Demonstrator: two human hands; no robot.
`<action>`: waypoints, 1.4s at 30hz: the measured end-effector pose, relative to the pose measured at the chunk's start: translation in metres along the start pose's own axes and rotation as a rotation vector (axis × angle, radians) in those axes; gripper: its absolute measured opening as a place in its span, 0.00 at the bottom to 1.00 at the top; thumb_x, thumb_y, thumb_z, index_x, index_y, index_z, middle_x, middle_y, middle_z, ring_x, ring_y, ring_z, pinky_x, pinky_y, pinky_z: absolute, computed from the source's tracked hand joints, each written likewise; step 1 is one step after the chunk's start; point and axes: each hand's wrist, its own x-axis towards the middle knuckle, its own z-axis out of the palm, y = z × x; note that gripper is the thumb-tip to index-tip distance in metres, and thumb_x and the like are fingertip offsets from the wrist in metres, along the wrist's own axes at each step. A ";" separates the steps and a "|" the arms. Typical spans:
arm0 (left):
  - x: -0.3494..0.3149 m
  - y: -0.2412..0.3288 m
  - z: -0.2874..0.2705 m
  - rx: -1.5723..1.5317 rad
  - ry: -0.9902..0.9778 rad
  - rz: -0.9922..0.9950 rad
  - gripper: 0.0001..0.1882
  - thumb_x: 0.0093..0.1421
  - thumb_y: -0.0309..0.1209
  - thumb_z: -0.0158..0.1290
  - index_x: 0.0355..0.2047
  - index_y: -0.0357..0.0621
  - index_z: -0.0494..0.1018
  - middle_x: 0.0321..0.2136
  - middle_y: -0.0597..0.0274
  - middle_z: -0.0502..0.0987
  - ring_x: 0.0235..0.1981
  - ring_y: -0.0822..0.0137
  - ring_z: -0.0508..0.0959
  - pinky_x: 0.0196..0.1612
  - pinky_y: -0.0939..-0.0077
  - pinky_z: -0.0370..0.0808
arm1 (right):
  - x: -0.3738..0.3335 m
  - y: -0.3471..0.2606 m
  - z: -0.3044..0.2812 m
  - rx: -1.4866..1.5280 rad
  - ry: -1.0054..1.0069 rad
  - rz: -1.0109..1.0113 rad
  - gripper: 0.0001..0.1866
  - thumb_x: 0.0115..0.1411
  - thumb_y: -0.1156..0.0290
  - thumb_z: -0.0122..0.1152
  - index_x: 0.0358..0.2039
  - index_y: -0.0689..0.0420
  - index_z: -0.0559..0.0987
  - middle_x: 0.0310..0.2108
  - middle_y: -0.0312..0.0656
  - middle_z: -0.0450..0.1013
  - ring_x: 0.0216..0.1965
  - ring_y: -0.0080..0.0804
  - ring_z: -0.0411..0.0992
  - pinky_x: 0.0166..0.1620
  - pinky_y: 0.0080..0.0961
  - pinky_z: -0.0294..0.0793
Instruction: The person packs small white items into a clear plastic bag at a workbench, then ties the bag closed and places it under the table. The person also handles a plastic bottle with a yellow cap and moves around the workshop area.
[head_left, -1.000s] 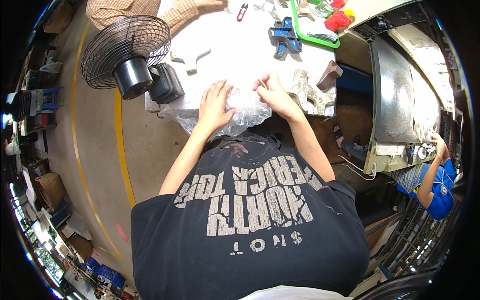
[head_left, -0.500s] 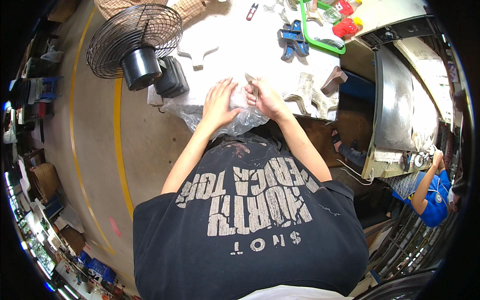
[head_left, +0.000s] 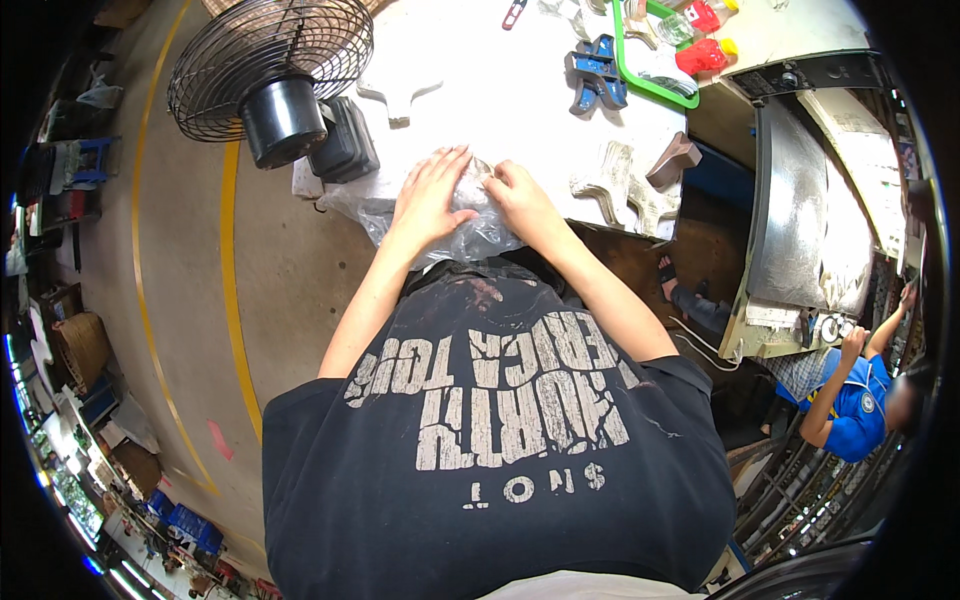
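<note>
The clear plastic bag lies at the near edge of the worktop, directly in front of the person; its near part hangs over the edge. The left hand rests palm down on the left part of the bag, with the fingers extended side by side and the thumb set apart toward the right. The right hand touches the right part of the bag with its fingers bent. Whether it grips an object cannot be told, because the fingertips are partly hidden. A small grey-brown area shows between the two hands; its nature is unclear.

To the far left of the hands stands a black fan with a wire guard. A pale Y-shaped piece lies to the right of the fan. To the right of the right hand, grey branched pieces lie near the right edge of the worktop, with a brown block just beside them. Farther away is a blue branched part, adjacent to a green tray. A red bottle with a yellow cap is positioned at the tray. Red snips lie at the far side.
</note>
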 end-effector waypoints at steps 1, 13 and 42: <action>0.000 0.000 -0.001 0.013 -0.005 -0.007 0.52 0.46 0.41 0.74 0.70 0.49 0.63 0.71 0.60 0.64 0.73 0.56 0.61 0.74 0.51 0.57 | -0.003 -0.001 -0.003 -0.036 -0.011 -0.006 0.05 0.57 0.78 0.61 0.32 0.65 0.75 0.37 0.51 0.71 0.40 0.49 0.74 0.43 0.41 0.77; -0.002 -0.002 0.004 0.036 -0.010 -0.038 0.53 0.46 0.42 0.74 0.72 0.53 0.61 0.72 0.65 0.63 0.74 0.61 0.59 0.74 0.53 0.55 | 0.010 -0.004 0.005 -0.058 -0.090 0.069 0.09 0.52 0.83 0.63 0.36 0.64 0.81 0.35 0.50 0.74 0.38 0.49 0.76 0.42 0.40 0.78; 0.002 0.001 -0.002 -0.037 -0.041 -0.072 0.57 0.44 0.39 0.75 0.73 0.53 0.58 0.73 0.65 0.61 0.75 0.63 0.57 0.76 0.56 0.52 | 0.015 0.016 0.005 -0.047 0.035 0.042 0.05 0.52 0.85 0.62 0.30 0.64 0.80 0.31 0.49 0.73 0.36 0.51 0.76 0.41 0.42 0.77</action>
